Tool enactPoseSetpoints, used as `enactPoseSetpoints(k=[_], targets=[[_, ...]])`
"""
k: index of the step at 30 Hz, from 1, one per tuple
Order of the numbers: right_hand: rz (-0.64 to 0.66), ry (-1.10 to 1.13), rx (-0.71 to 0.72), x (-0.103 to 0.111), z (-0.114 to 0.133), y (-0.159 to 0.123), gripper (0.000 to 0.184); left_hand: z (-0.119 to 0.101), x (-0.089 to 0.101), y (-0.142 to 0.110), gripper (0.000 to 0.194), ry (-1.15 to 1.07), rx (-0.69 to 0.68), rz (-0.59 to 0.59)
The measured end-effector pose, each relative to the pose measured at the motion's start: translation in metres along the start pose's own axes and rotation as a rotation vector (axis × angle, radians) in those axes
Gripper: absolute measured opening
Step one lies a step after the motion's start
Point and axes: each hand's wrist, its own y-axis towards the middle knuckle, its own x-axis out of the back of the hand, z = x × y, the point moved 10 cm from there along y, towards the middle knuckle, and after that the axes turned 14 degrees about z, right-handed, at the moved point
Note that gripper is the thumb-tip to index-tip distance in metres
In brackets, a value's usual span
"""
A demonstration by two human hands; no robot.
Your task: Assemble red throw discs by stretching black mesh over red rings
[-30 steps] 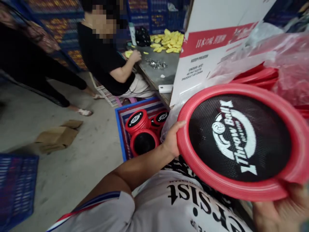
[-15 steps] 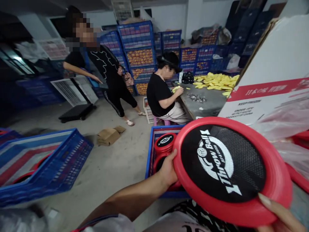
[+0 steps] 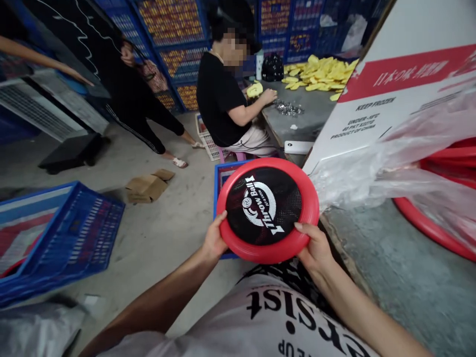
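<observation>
A round red disc point(image 3: 264, 206) with a black mesh centre and white "Throw Ball" print is held up in front of my body. My left hand point(image 3: 215, 235) grips its left rim, thumb on top. On the lower right rim, my right hand point(image 3: 314, 243) is closed with the thumb over the edge of the mesh; the fingers beneath are hidden. Below and behind the disc stands a blue crate point(image 3: 219, 173), mostly covered by it.
A blue crate point(image 3: 92, 233) with a striped lining stands at left, near flattened cardboard point(image 3: 148, 186). To the right are a white carton point(image 3: 372, 99), plastic film and red discs point(image 3: 449, 161) on a table point(image 3: 394, 277). A seated co-worker point(image 3: 226, 94) handles yellow pieces; another person stands at left.
The red disc has moved left and closer to my body, over the blue crate. Both hands still hold it. My view has tilted down and turned slightly right.
</observation>
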Motion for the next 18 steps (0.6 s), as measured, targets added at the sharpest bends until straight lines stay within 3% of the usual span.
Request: enactPoseSetpoints(k=[6, 10, 14, 16, 18], targets=[[0.032, -0.101, -0.225, 0.002, -0.045, 0.014, 0.044, -0.04, 0.049, 0.002, 0.031, 0.086, -0.119, -0.122], [0.029, -0.357, -0.436, 0.033, -0.073, 0.003, 0.061, -0.07, 0.088, 0.013, 0.037, 0.085, -0.254, -0.264], [0.264, -0.627, -0.472, 0.044, -0.071, -0.01, 0.054, -0.069, 0.105, 0.027, 0.039, 0.086, -0.257, -0.326], [0.38, -0.753, -0.441, 0.043, -0.065, -0.008, 0.046, -0.062, 0.106, 0.03, 0.036, 0.099, -0.228, -0.342], [0.416, -0.862, -0.371, 0.042, -0.055, 0.001, 0.039, -0.053, 0.102, 0.03, 0.033, 0.115, -0.192, -0.342]])
